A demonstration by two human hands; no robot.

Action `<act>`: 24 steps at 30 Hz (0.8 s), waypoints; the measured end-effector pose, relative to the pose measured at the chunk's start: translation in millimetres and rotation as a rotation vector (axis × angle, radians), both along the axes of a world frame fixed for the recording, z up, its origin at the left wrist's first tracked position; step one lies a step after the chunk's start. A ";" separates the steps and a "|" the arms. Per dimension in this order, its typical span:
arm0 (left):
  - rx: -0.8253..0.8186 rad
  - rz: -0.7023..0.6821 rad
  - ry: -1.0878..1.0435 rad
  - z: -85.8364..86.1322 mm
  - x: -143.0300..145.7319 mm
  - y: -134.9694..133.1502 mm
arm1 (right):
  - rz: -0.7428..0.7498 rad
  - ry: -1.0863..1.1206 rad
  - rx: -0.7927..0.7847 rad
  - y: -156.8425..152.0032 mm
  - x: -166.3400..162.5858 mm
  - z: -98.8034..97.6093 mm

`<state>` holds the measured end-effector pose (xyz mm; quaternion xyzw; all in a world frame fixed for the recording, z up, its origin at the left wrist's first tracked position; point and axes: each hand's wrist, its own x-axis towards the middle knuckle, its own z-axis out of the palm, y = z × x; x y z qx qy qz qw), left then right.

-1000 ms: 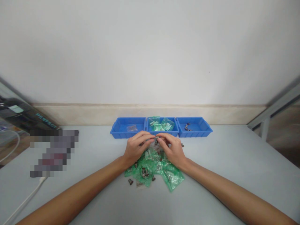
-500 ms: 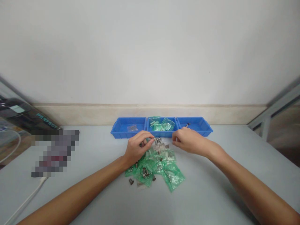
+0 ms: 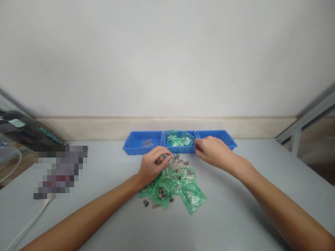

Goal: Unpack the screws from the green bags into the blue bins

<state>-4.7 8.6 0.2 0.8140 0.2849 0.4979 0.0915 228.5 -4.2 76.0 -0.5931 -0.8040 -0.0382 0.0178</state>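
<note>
My left hand (image 3: 154,164) rests at the upper left of a pile of green plastic packets (image 3: 192,195), its thumb and index finger drawn together beside several small metal fasteners (image 3: 176,157). Whatever is in that pinch is too small to make out. At the front of the right blue tray (image 3: 229,139), my right hand (image 3: 210,150) has its fingers curled closed, and they hide anything inside. Dark-headed metal fasteners (image 3: 146,203) lie loose around the pile. A clear packet (image 3: 157,205) sticks out below it.
The middle blue tray (image 3: 180,150) holds green packets; the left blue tray (image 3: 142,150) holds a small clear packet (image 3: 147,143). A pixelated object with a white cable (image 3: 32,221) lies at left, near a dark box (image 3: 31,130). A wall stands behind the trays.
My right hand has moved slightly up and right, over the right tray's front, and now covers the small dark pieces seen there before. My left hand has stayed in place.
</note>
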 end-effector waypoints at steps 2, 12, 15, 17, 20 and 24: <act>-0.001 -0.003 -0.006 -0.5 0.1 0.3 | -0.124 0.075 0.147 4.4 6.2 12.9; -0.056 0.054 -0.011 0.0 0.4 -1.9 | 0.061 1.060 0.349 -13.0 -47.3 -44.2; -0.069 0.050 0.003 -0.8 -0.4 -2.8 | 0.108 1.115 0.323 -18.5 -58.3 -66.6; -0.053 0.058 -0.005 -1.1 -0.4 -2.9 | 0.129 1.125 0.328 -18.5 -58.5 -75.3; -0.013 0.079 -0.006 -0.2 0.1 -2.4 | 0.130 1.139 0.318 -16.1 -55.7 -80.1; 0.014 0.071 0.004 2.9 0.8 -1.8 | 0.150 1.134 0.303 -14.4 -54.5 -80.1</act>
